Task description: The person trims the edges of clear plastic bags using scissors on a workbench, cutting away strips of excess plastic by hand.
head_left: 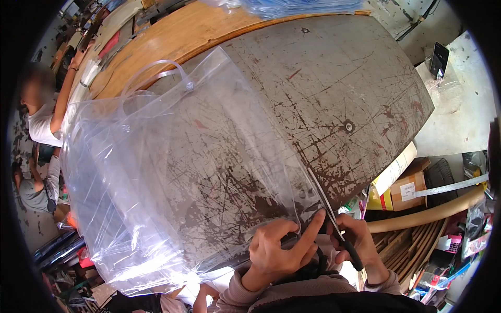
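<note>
A large clear plastic bag (156, 182) with looped clear handles lies across the worn, scratched tabletop. Its near right edge reaches my left hand (282, 248), whose bent fingers pinch the plastic while the index finger points toward the scissors. In my right hand (360, 240) are scissors (334, 229) with black handles and long metal blades. The blades point up and away from me, beside the bag's right edge. Whether they touch the plastic is hard to make out.
The scratched table (329, 94) adjoins a wooden board (219, 26) bearing blue plastic sheets (292, 8). A phone (439, 60) stands at the right. Below are a cardboard box (409, 188) and a cardboard tube (428, 211). At left, a person (44, 122) reaches over another bench; another person (34, 190) is nearby.
</note>
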Demonstrator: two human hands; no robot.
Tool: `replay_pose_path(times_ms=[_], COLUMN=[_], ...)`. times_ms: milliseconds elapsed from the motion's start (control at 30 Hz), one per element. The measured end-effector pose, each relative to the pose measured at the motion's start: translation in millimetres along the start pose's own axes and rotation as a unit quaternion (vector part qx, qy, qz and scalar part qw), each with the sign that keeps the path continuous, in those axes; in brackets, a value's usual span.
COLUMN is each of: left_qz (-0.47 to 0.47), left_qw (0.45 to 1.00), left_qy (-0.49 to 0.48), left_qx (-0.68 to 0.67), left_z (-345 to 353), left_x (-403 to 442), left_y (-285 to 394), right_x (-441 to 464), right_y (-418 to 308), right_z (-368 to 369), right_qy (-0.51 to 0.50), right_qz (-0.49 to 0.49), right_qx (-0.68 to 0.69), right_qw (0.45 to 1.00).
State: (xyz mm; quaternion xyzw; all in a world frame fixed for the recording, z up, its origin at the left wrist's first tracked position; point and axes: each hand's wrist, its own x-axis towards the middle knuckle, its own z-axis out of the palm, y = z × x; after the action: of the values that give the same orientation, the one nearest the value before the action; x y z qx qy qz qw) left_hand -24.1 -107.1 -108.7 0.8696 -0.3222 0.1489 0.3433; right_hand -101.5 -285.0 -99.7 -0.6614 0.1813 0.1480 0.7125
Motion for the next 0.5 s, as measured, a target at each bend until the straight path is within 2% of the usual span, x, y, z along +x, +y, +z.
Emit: replay_pose_path(times_ms=[167, 233, 333, 500], left_qz=[0.003, 0.000, 0.006, 0.006], left_qw=[1.000, 1.000, 1.000, 1.000], left_qy=[0.008, 0.012, 0.009, -0.006], left_qx=[0.010, 0.005, 0.008, -0.002], left_z=[1.8, 2.1, 0.7, -2.2], left_x=[-0.7, -1.4, -0.4, 1.3], left_y=[0.0, -0.3, -0.3, -0.6], right_x=[-0.1, 1.0, 3.8, 5.8], right_y=[0.8, 2.3, 0.6, -7.3], right_z=[0.4, -5.3, -3.4, -2.0], right_qy=[0.029, -0.004, -0.015, -0.003], right_qz=[-0.009, 0.000, -0.015, -0.022], right_qx=[0.024, -0.026, -0.024, -0.065], right_qw=[0.999, 1.000, 0.999, 0.998])
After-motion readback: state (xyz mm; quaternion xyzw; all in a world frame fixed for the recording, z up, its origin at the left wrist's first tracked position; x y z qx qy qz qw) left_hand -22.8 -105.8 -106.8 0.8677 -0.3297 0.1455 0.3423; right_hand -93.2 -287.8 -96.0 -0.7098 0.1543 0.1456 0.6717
